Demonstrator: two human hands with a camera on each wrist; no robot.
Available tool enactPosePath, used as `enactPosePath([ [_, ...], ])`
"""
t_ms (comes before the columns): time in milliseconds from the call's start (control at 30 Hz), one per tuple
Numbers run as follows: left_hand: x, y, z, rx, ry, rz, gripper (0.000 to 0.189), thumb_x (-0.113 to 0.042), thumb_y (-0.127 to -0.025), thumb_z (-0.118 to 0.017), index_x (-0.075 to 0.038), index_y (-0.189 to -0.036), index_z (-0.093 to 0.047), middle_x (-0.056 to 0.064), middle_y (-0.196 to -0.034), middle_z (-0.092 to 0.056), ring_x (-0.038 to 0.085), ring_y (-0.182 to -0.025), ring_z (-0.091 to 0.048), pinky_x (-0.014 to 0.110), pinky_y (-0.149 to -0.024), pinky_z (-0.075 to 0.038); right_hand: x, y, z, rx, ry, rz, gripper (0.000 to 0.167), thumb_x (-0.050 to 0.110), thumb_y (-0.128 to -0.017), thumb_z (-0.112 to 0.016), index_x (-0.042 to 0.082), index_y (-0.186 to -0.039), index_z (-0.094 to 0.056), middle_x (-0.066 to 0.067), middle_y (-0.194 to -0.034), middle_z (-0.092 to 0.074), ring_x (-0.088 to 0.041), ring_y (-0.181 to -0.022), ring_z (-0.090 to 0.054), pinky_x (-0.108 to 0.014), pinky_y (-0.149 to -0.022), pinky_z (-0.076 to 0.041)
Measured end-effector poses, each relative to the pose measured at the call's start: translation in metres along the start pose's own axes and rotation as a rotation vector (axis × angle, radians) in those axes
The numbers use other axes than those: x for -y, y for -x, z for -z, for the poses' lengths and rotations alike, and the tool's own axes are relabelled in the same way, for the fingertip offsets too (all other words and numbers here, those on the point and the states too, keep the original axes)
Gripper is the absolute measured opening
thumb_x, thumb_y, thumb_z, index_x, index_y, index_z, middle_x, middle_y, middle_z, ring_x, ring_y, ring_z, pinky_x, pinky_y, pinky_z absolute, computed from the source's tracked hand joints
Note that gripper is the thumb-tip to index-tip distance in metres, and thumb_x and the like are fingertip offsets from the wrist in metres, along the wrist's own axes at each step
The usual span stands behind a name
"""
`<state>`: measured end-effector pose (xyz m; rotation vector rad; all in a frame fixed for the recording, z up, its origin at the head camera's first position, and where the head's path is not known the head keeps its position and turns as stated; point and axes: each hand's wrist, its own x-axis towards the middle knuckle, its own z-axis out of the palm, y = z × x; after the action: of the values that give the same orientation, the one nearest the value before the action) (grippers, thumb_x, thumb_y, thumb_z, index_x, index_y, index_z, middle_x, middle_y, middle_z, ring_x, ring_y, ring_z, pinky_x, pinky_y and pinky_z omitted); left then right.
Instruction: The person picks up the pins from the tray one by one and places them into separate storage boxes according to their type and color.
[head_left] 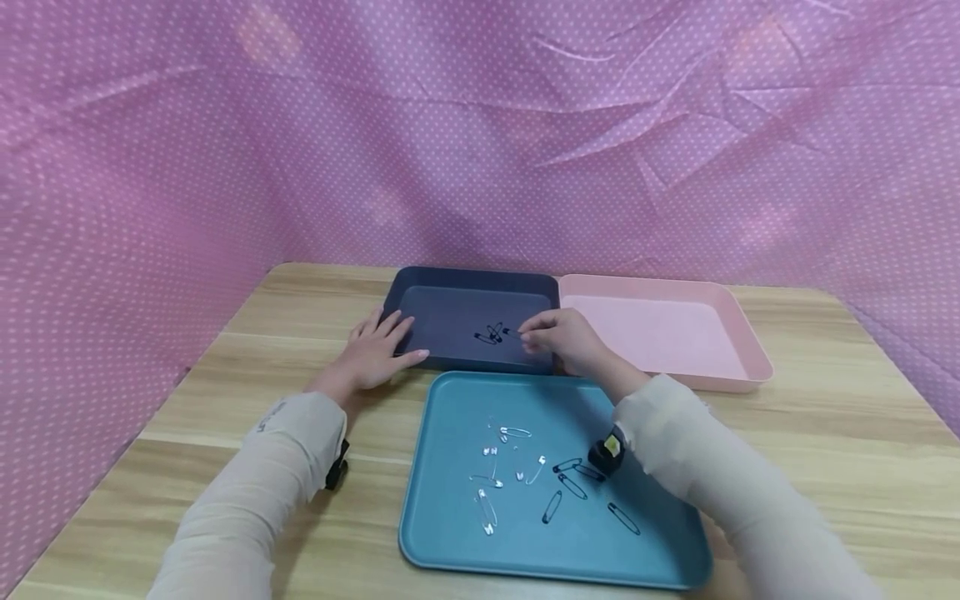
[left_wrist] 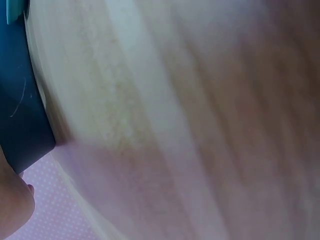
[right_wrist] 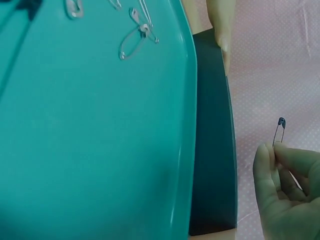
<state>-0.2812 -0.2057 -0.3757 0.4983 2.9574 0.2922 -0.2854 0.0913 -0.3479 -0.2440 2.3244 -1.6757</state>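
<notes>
A black safety pin [right_wrist: 282,123] is pinched between the thumb and fingertips of my right hand [head_left: 562,337], clasp end pointing outward. That hand hovers over the right part of the dark navy tray [head_left: 442,307], where a few black safety pins [head_left: 491,335] lie in a small cluster. With fingers spread, my left hand [head_left: 375,357] rests on the navy tray's left rim; only a part of it shows in the left wrist view. Nearer to me, a teal tray [head_left: 457,404] bears several silver safety pins [head_left: 487,510] on its left and several black ones [head_left: 622,518] towards the right.
A pink tray [head_left: 652,329] stands against the navy tray's right side. All three trays sit on a wood-grain table [head_left: 315,292]. Dotted pink cloth [head_left: 450,167] hangs behind and at the sides. My right forearm passes over the teal tray's right side.
</notes>
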Motion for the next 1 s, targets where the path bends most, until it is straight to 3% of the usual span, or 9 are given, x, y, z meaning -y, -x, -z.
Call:
enactPosePath([
  [367,0.002,0.001,0.002,0.006,-0.019,0.001,0.081,-0.066,-0.081,-0.022,-0.01,-0.138,-0.017,0.016,-0.142,-0.009,0.036,-0.127,0.004,0.051,-0.098,-0.001,-0.005,-0.027,-0.01,-0.071,-0.008,-0.052,0.018,0.002,-0.083,-0.054,-0.005,-0.098,-0.06,-0.016,-0.089,-0.061,-0.022,-0.076,-0.06,-0.034,-0.074,-0.047],
  [600,0.002,0.0,-0.001,0.01,-0.018,0.003,0.082,-0.068,-0.08,-0.021,-0.011,-0.139,-0.016,0.015,-0.142,-0.009,0.035,-0.127,0.006,0.051,-0.098,0.0,-0.007,-0.041,-0.015,-0.077,0.105,-0.026,0.017,0.002,-0.084,-0.052,-0.003,-0.097,-0.061,-0.012,-0.086,-0.062,-0.019,-0.074,-0.06,-0.034,-0.074,-0.046],
  [733,0.002,0.0,-0.001,0.005,-0.018,-0.001,0.081,-0.067,-0.08,-0.021,-0.01,-0.138,-0.017,0.016,-0.142,-0.01,0.036,-0.127,0.005,0.051,-0.098,0.0,-0.01,-0.051,-0.017,-0.088,0.145,-0.011,0.016,0.0,-0.084,-0.05,-0.004,-0.094,-0.062,-0.013,-0.085,-0.061,-0.021,-0.075,-0.06,-0.032,-0.071,-0.047],
  [1000,0.0,0.0,-0.001,0.006,-0.019,-0.002,0.08,-0.066,-0.081,-0.022,-0.011,-0.139,-0.017,0.016,-0.142,-0.01,0.035,-0.127,0.006,0.051,-0.098,-0.001,-0.018,-0.07,-0.027,-0.131,0.145,-0.067,0.013,-0.004,-0.081,-0.052,-0.006,-0.088,-0.063,-0.015,-0.085,-0.06,-0.018,-0.069,-0.059,-0.025,-0.061,-0.049],
])
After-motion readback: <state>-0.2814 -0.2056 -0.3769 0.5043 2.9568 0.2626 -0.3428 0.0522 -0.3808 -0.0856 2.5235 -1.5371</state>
